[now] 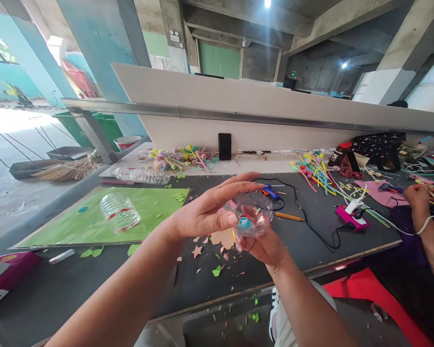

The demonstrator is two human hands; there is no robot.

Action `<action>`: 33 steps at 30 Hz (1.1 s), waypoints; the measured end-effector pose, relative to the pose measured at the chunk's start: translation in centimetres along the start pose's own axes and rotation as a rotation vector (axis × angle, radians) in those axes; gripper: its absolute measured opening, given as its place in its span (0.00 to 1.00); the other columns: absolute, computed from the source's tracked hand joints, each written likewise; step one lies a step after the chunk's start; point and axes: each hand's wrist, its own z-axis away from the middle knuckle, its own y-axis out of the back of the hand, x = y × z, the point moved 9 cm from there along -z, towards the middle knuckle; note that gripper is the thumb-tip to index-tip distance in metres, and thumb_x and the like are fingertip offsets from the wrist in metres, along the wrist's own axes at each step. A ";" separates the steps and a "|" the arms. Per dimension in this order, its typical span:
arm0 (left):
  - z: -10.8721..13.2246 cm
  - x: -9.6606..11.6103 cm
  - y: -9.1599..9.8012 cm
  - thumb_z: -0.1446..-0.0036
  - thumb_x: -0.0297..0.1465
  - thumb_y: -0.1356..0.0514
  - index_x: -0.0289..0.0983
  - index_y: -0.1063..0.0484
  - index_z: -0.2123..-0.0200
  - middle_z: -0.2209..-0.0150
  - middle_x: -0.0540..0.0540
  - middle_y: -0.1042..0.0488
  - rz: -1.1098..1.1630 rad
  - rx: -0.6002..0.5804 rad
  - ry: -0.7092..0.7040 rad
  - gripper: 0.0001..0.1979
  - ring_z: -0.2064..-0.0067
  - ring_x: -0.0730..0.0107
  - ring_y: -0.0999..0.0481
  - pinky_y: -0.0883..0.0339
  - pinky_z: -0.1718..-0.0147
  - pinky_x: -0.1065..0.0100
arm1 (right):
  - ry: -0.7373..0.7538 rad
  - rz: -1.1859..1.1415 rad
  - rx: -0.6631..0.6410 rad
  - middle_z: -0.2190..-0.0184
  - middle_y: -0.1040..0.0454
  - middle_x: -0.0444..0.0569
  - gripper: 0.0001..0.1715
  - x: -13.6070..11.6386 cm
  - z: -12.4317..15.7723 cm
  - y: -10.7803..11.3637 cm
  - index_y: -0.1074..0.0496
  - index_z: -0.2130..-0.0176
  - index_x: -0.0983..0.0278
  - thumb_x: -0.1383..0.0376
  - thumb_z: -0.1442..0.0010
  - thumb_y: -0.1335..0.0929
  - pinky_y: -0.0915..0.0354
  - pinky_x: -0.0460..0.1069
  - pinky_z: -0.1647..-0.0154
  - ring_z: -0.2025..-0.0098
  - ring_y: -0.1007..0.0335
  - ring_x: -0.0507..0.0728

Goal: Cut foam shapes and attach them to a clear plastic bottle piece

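My right hand (265,246) is closed around a clear plastic bottle top (255,207), a cut piece with a blue cap (245,223) turned toward me. Held beside it is my left hand (210,207), its fingers stretched out over the piece's left side and the thumb near the cap; whether it touches the plastic I cannot tell. Under both hands lie a peach-coloured foam sheet (223,238) and a small pink star (196,251). Another cut clear bottle section (119,213) rests on its side on a green sheet (68,219) to the left.
Behind my hands are a blue glue gun (271,193) and an orange pencil-like stick (289,217). A cable runs to a pink power strip (352,218). Bundles of pipe cleaners (316,171), a phone (224,146) and a whole bottle (141,175) line the back. A co-worker's hand (417,197) is at right.
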 end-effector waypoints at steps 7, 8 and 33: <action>-0.4 1.6 -0.5 0.39 0.46 0.45 0.40 0.38 0.37 0.32 0.36 0.46 -0.197 -0.087 -0.075 0.30 0.33 0.44 0.47 0.46 0.37 0.48 | -0.026 0.029 -0.086 0.67 0.25 0.44 0.38 0.6 -0.2 -0.4 0.33 0.45 0.57 0.55 0.53 0.22 0.31 0.46 0.73 0.70 0.28 0.52; -0.5 1.7 -0.8 0.39 0.44 0.44 0.39 0.38 0.37 0.32 0.36 0.47 -0.247 -0.114 -0.070 0.29 0.32 0.45 0.47 0.46 0.37 0.49 | -0.036 0.048 -0.088 0.66 0.25 0.44 0.38 0.7 -0.2 -0.4 0.32 0.45 0.58 0.56 0.53 0.22 0.31 0.46 0.73 0.70 0.28 0.52; -0.6 0.2 1.2 0.34 0.35 0.49 0.36 0.30 0.44 0.43 0.38 0.28 -0.680 -0.094 -0.004 0.19 0.41 0.60 0.30 0.35 0.41 0.59 | -0.063 -0.001 -0.021 0.67 0.27 0.48 0.24 0.5 -0.1 -0.3 0.32 0.50 0.61 0.52 0.41 0.30 0.49 0.40 0.82 0.77 0.40 0.47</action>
